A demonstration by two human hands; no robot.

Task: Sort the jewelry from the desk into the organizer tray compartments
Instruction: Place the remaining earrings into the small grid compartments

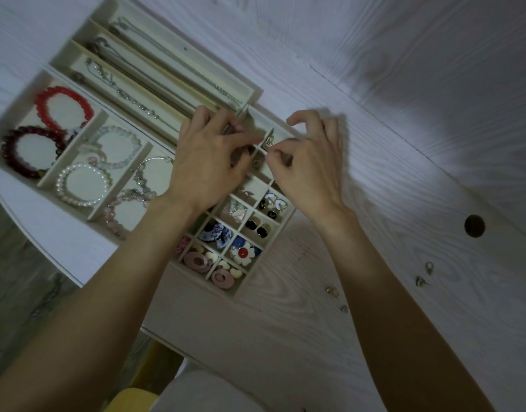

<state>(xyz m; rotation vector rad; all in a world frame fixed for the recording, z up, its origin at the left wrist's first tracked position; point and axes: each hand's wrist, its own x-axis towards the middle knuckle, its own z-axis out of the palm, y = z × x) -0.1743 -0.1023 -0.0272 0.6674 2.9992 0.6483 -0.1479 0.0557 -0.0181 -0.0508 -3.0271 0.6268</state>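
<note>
A cream organizer tray lies on the pale wooden desk. Its long slots hold chains, its wide cells hold a red bracelet, a dark red one and a pearl one. Small cells hold earrings, among them a red-centred flower and pink ovals. Both hands meet over the small cells at the tray's far right. My right hand pinches a small shiny earring at a divider. My left hand has curled fingers beside it; what they hold is hidden.
Several small loose pieces lie on the desk at the right: two past my right forearm, two more nearer the tray. A round cable hole is in the desk. A yellow object sits below the desk edge.
</note>
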